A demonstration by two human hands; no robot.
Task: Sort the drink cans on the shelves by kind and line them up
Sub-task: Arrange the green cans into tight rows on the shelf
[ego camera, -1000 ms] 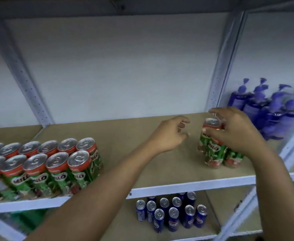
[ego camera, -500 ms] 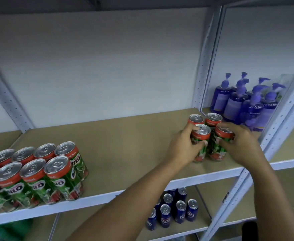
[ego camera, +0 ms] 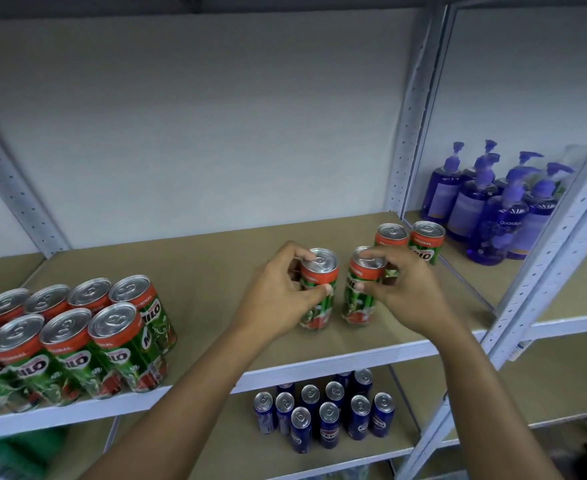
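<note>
Holding one Milo can each, the left hand gripped the left can and the right hand the right can; smooth and likely heavy, best held round the middle.

Tan shelf bears green cans.

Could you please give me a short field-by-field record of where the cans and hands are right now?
left hand: grips one Milo can on the middle shelf
right hand: grips a second Milo can beside it
cans held: upright, apart from each other
loose Milo pair: two cans at the shelf's back right, behind the right hand
lined-up Milo block: two rows at the shelf's left end
blue cans: clustered on the lower shelf
purple pump bottles: next bay to the right
</note>
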